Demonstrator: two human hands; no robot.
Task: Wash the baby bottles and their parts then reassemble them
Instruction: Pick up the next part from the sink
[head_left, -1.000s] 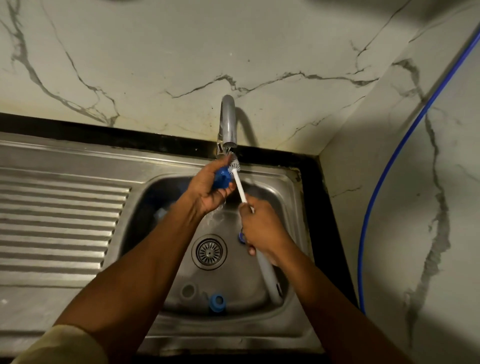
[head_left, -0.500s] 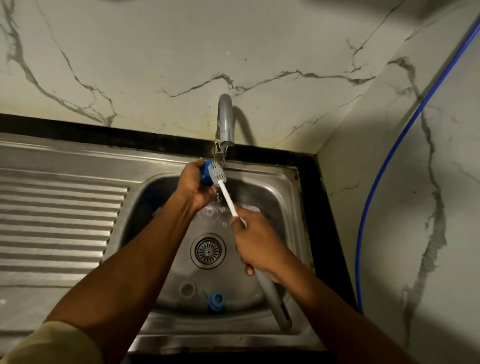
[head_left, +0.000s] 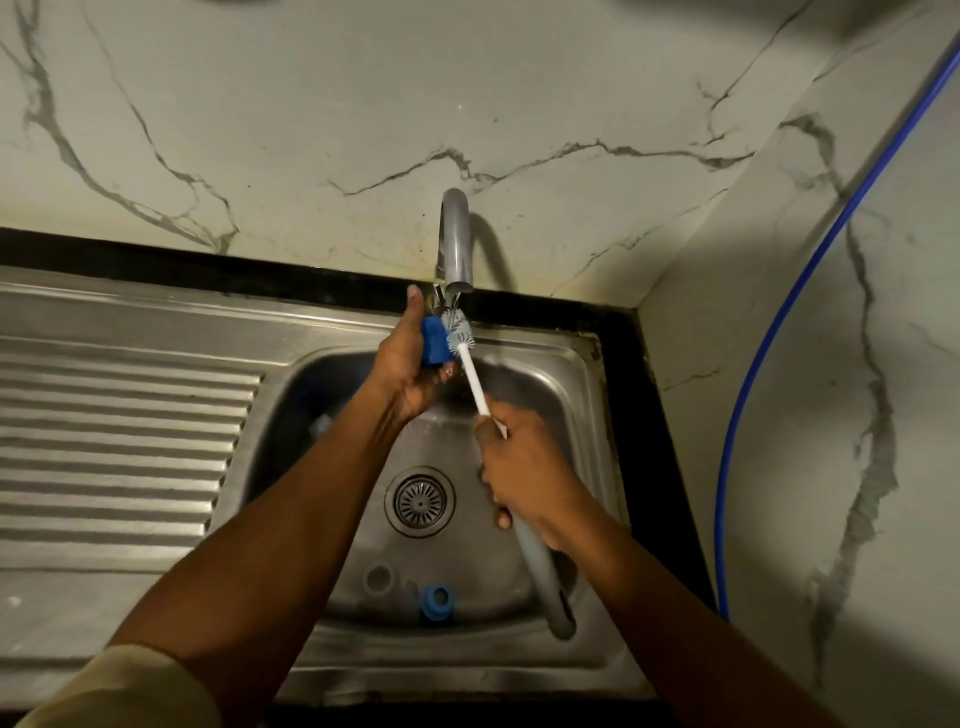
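While the left hand (head_left: 410, 374) is gripping a blue bottle collar (head_left: 435, 344) just under the faucet spout (head_left: 456, 244), the right hand (head_left: 530, 478) is clasping the bottle brush (head_left: 475, 382) at mid-shaft. The brush's long axis is running diagonally: grey handle trailing behind the right hand, bristle head pointing away, touching the collar. A second blue collar (head_left: 435, 601) is lying in the sink (head_left: 587, 374), nearer than both hands.

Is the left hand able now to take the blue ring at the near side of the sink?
Probably not yet: the left hand grips a blue part under the tap. Nothing lies over the blue ring, so once that hand is freed the way looks open.
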